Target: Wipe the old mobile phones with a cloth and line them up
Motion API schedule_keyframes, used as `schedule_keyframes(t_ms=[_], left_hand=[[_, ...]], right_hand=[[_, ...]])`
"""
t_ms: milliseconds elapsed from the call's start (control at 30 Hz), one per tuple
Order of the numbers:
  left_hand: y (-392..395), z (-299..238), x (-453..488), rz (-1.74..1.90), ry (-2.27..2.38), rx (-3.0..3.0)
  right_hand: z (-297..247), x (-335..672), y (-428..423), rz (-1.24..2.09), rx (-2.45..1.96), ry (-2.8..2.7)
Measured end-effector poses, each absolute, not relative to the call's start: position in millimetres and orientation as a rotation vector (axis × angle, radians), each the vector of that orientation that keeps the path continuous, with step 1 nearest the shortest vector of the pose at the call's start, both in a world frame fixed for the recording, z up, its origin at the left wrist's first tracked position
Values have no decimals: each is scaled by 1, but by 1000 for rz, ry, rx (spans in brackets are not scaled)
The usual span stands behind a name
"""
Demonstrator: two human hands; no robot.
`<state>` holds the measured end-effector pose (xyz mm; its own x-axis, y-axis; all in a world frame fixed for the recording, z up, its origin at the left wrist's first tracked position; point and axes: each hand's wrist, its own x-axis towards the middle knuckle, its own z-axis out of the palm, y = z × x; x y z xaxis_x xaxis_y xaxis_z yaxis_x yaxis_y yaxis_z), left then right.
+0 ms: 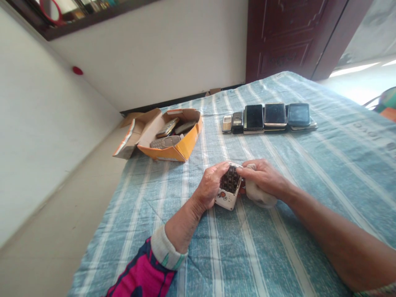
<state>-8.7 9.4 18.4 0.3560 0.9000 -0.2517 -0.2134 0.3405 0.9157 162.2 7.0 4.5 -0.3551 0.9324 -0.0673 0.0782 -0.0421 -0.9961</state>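
Observation:
My left hand (pixel 212 185) is closed round the left side of a white mobile phone (pixel 227 200) with a dark keypad, its thumb near the top edge. From the right, my right hand (pixel 264 177) grips a pale cloth (pixel 260 197), and its fingertips touch the phone's upper right edge. Something small and red shows between the phone and the cloth; I cannot make out what it is. Both hands are above the blue striped bedcover (pixel 173 185).
An open orange cardboard box (pixel 173 156) at the upper left holds several old phones. Beyond my hands stands a row of phones in stacks, from a small keypad phone (pixel 227 123) to a dark-screened phone (pixel 299 114). A wall and a dark red door (pixel 287 41) lie behind.

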Motion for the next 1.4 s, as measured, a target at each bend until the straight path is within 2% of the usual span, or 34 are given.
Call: schedule_keyframes(t_ms=[633, 933, 1133, 1400], left_hand=[[3, 12, -2, 1005, 1026, 1063], [12, 20, -10, 856, 822, 829], [11, 19, -11, 509, 687, 618], [16, 14, -12, 603, 790, 506]], right_hand=[[3, 149, -7, 1145, -1193, -1436], [7, 160, 4, 1448, -1086, -1269], [11, 162, 4, 1633, -1058, -1043], [11, 167, 16, 1329, -1286, -790]])
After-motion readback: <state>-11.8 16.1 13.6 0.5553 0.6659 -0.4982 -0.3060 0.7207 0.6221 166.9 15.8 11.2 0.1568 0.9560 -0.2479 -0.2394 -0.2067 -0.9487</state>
